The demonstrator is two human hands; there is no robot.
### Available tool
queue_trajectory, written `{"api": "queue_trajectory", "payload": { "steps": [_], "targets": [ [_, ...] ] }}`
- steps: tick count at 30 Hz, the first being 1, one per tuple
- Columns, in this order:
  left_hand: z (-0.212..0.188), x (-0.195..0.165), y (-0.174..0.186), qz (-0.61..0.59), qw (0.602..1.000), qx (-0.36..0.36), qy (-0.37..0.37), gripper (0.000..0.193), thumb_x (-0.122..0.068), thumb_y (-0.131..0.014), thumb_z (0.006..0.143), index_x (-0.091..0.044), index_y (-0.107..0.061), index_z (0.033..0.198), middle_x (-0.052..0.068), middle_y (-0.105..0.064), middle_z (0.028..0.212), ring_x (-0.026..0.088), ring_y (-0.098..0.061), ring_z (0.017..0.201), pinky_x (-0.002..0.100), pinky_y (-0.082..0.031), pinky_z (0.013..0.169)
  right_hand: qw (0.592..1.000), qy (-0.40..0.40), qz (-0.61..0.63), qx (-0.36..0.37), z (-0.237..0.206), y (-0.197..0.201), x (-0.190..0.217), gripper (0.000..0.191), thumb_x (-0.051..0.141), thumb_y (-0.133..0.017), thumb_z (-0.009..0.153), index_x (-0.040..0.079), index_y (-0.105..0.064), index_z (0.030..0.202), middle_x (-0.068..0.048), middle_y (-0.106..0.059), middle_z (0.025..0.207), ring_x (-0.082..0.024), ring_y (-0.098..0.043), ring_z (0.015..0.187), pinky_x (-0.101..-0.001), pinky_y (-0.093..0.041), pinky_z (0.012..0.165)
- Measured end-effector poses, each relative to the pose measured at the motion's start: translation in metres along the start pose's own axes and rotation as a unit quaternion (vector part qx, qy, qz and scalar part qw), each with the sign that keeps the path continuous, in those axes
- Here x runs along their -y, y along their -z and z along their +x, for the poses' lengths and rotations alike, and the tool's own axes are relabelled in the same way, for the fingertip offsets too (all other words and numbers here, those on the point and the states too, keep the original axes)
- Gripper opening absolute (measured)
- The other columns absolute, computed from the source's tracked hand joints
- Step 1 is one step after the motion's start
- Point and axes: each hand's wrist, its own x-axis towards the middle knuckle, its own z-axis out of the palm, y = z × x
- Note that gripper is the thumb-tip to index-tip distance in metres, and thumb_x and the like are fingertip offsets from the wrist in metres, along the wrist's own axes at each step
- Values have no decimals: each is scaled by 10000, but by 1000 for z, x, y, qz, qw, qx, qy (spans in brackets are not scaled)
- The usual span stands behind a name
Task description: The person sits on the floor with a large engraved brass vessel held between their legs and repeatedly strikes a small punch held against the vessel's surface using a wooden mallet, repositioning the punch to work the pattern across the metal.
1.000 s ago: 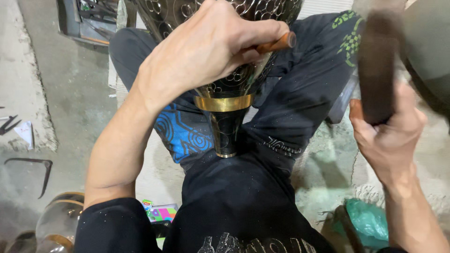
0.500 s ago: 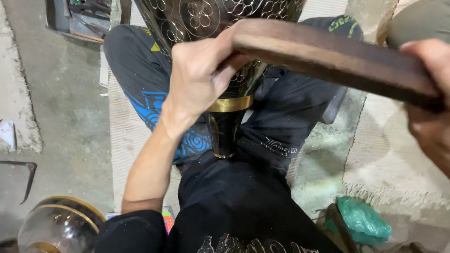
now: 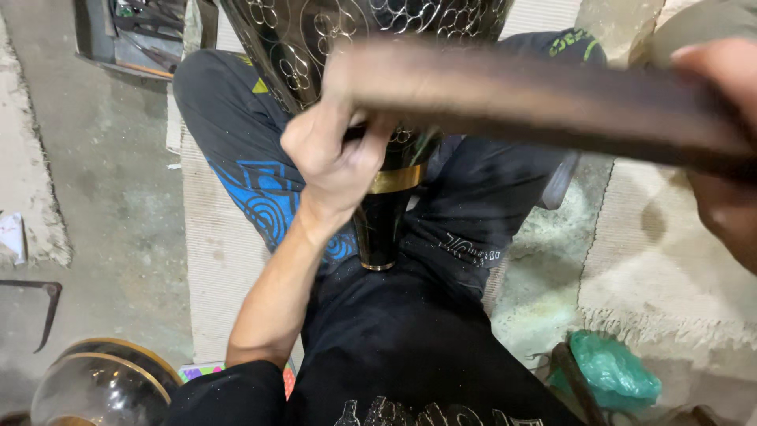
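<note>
- The person sits cross-legged on a pale woven mat point(image 3: 229, 260) laid over a rough concrete floor point(image 3: 102, 189); a second pale rug with a fringed edge point(image 3: 670, 276) lies at 3 o'clock.
- One dark metal vase point(image 3: 378, 47), patterned with pale circular flower outlines, stands between the legs at 12 o'clock; one gold band rings its narrow neck, and its dark foot rests on the lap near the centre.
- The left hand point(image 3: 335, 154) is clenched against the vase just above the gold band, fingers curled round something small that is too hidden to name.
- The right hand point(image 3: 721, 150), at 3 o'clock, grips one long dark wooden stick point(image 3: 520, 99), blurred, which runs across the vase's body towards the left hand.
- One round glass globe with a gold rim point(image 3: 95, 386) sits at 8 o'clock.
- One crumpled green plastic bag point(image 3: 611, 371) lies at 5 o'clock, beside a dark slanting bar.
- One small, brightly coloured flat package point(image 3: 197, 369) peeps out at 7 o'clock, under the left elbow.
- One dark tray of tools point(image 3: 138, 35) sits at 11 o'clock.
- One bent metal rod point(image 3: 43, 312) lies on the concrete at 9 o'clock.
</note>
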Motion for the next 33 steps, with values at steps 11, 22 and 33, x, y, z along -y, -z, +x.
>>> {"api": "queue_trajectory", "payload": {
  "steps": [11,22,33],
  "targets": [
    [44,-15,9,-43,976,214,-4,314,45,-824,947,-43,-650,1193,90,-707,864,161,-708,742,269,-583,714,997,-47,51,-19,-8,-24,-17,379,-127,-647,1001,-12,-556,1350,-161,-651,963,-249,-669,810,-337,-524,722],
    [77,-13,11,-67,926,354,-114,277,7,-807,992,-38,-626,1196,113,-692,925,292,-717,839,343,-561,749,980,-100,164,-47,-46,-43,-15,296,-93,-669,1036,-2,-582,1304,-145,-634,911,-226,-628,746,-311,-485,693],
    [77,-2,34,-103,932,336,-91,357,-15,-796,974,-73,-601,1268,96,-698,978,268,-734,911,335,-570,803,992,-51,-70,-90,-29,-56,7,402,-103,-751,763,-5,-710,1151,-198,-693,857,-350,-687,741,-382,-519,634]
  ]
}}
